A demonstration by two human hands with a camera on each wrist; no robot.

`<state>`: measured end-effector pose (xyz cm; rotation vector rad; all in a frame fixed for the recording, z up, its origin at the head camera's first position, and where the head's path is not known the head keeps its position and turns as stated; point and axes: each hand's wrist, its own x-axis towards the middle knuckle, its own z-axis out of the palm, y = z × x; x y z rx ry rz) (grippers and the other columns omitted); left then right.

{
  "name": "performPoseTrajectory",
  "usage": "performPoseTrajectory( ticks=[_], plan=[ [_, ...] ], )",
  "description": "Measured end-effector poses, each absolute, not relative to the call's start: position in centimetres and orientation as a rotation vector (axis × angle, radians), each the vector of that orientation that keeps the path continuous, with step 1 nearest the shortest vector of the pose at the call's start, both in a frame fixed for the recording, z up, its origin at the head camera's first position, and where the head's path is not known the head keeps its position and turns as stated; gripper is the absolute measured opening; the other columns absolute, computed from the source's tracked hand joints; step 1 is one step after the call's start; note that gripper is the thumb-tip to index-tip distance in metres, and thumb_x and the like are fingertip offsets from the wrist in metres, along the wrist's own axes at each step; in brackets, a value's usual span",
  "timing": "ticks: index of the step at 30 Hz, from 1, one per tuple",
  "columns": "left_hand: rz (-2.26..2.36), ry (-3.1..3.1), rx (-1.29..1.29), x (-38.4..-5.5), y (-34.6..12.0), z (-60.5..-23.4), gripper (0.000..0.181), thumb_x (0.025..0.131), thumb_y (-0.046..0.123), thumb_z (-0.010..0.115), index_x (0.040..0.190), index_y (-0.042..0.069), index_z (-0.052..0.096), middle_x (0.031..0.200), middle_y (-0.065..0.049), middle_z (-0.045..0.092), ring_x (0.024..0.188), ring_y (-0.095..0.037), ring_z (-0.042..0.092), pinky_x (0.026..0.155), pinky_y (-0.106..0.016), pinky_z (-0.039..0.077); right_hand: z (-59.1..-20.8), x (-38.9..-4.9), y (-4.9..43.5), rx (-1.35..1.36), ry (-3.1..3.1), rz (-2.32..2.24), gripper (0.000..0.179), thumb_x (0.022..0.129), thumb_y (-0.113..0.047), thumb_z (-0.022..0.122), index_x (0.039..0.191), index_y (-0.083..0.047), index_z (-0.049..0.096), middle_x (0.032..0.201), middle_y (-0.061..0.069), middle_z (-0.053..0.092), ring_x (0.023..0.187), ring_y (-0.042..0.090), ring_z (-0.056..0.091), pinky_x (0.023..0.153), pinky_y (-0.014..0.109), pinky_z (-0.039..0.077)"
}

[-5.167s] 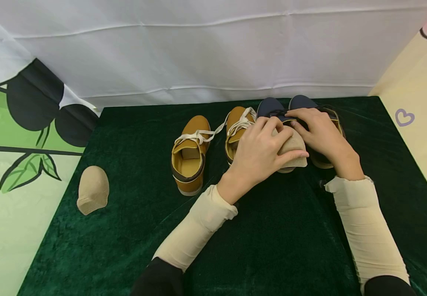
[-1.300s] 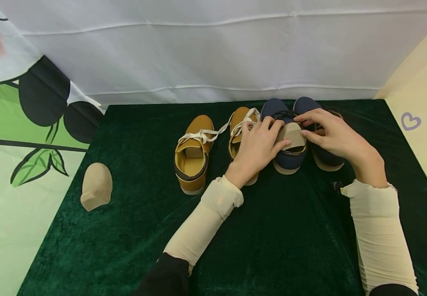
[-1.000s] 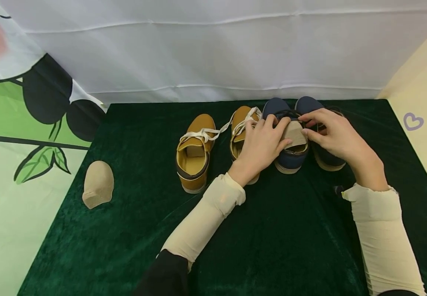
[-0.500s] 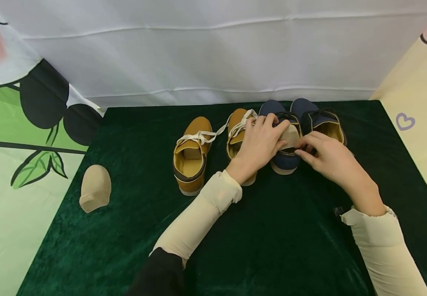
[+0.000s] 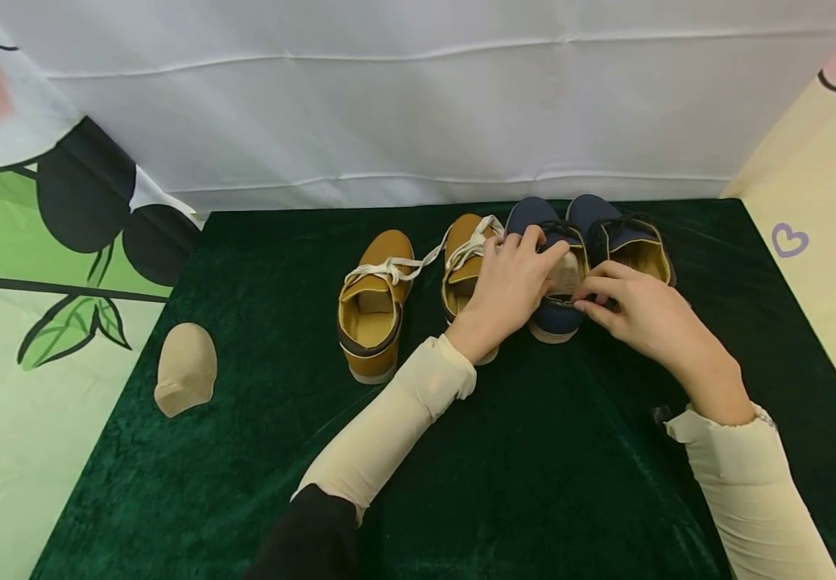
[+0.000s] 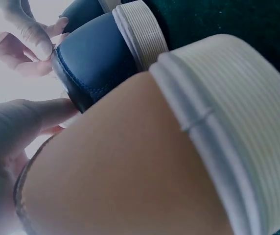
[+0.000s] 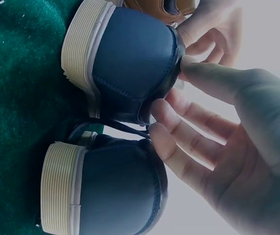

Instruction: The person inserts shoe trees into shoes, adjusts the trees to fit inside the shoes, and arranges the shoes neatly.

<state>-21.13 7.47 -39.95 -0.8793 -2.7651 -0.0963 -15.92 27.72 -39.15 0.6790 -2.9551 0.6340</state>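
Note:
A navy shoe with black laces stands between both hands, toe pointing away. Part of a beige moulded shoe insert shows inside its opening. My left hand grips the shoe's left side, fingers bent near the laces, thumb by the opening. With thumb and fingers, my right hand pinches the back collar; in the right wrist view the thumb presses the rim of the navy heel. A second navy shoe stands just to the right, partly behind the right hand.
Two tan shoes with white laces tied across them stand to the left; the left hand covers part of the nearer one. Another beige insert lies at the far left of the green cloth. A white curtain hangs behind.
The beige insert, earlier held above the navy shoe, now sits inside its opening. My right hand has shifted from the shoe's right side back to the heel collar; the left has barely moved lately.

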Motion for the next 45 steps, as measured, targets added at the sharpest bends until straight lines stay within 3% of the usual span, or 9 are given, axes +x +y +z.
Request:
performPoseTrajectory(
  ticks=[7, 11, 16, 20, 28, 36, 45],
  plan=[
    [-0.1, -2.811, -0.817, -21.0, 8.0, -39.6, 0.041, 0.103, 0.033, 0.066, 0.142, 0.034, 0.054, 0.135, -0.003, 0.056, 0.112, -0.023, 0.062, 0.105, -0.05, 0.046, -39.1, -15.9, 27.6, 0.707, -2.942, 0.626, 0.012, 0.096, -0.014, 0.075, 0.108, -0.013, 0.077, 0.118, 0.009, 0.067, 0.091, 0.025, 0.065, 0.076, 0.044, 0.053],
    [-0.117, -2.815, -0.805, -21.2, 8.4, -39.4, 0.036, 0.104, 0.028, 0.065, 0.138, 0.026, 0.054, 0.132, -0.004, 0.057, 0.108, -0.023, 0.062, 0.101, -0.048, 0.046, -39.1, -16.0, 27.6, 0.729, -2.919, 0.614, 0.012, 0.096, -0.013, 0.076, 0.108, -0.013, 0.077, 0.117, 0.009, 0.067, 0.089, 0.024, 0.064, 0.075, 0.044, 0.053],
    [-0.076, -2.849, -0.79, -21.9, 9.0, -38.9, 0.052, 0.099, 0.04, 0.07, 0.141, 0.016, 0.051, 0.136, -0.005, 0.059, 0.114, -0.025, 0.06, 0.1, -0.046, 0.048, -39.3, -16.2, 27.8, 0.775, -2.876, 0.625, 0.011, 0.096, -0.014, 0.076, 0.107, -0.013, 0.077, 0.115, 0.01, 0.067, 0.088, 0.023, 0.064, 0.073, 0.044, 0.052],
    [-0.061, -2.903, -0.801, -22.4, 9.3, -38.4, 0.061, 0.1, 0.047, 0.067, 0.15, 0.018, 0.049, 0.143, -0.004, 0.058, 0.123, -0.027, 0.059, 0.104, -0.049, 0.049, -39.4, -16.2, 27.7, 0.769, -2.886, 0.64, 0.012, 0.096, -0.014, 0.075, 0.108, -0.013, 0.077, 0.116, 0.009, 0.068, 0.091, 0.023, 0.065, 0.076, 0.045, 0.053],
    [-0.043, -2.935, -0.858, -23.3, 9.9, -38.3, 0.053, 0.103, 0.044, 0.064, 0.147, 0.019, 0.052, 0.141, -0.003, 0.061, 0.12, -0.025, 0.062, 0.095, -0.042, 0.054, -39.5, -16.2, 27.7, 0.751, -2.906, 0.65, 0.011, 0.096, -0.012, 0.075, 0.107, -0.012, 0.077, 0.115, 0.009, 0.067, 0.091, 0.024, 0.063, 0.077, 0.044, 0.052],
    [-0.05, -2.964, -0.877, -24.1, 10.6, -38.4, 0.037, 0.106, 0.031, 0.06, 0.14, 0.017, 0.054, 0.134, -0.003, 0.064, 0.115, -0.026, 0.061, 0.083, -0.035, 0.059, -39.4, -16.2, 27.7, 0.808, -2.886, 0.671, 0.011, 0.097, -0.014, 0.074, 0.108, -0.014, 0.077, 0.11, 0.007, 0.065, 0.086, 0.021, 0.06, 0.073, 0.04, 0.049],
    [0.0, -2.963, -0.84, -24.8, 11.3, -38.8, 0.026, 0.109, 0.023, 0.051, 0.135, 0.019, 0.054, 0.135, -0.002, 0.06, 0.113, -0.023, 0.058, 0.082, -0.034, 0.058, -39.7, -16.3, 27.9, 0.835, -2.855, 0.662, 0.011, 0.096, -0.013, 0.076, 0.107, -0.013, 0.076, 0.106, 0.006, 0.064, 0.082, 0.018, 0.059, 0.069, 0.036, 0.048]
  ],
)
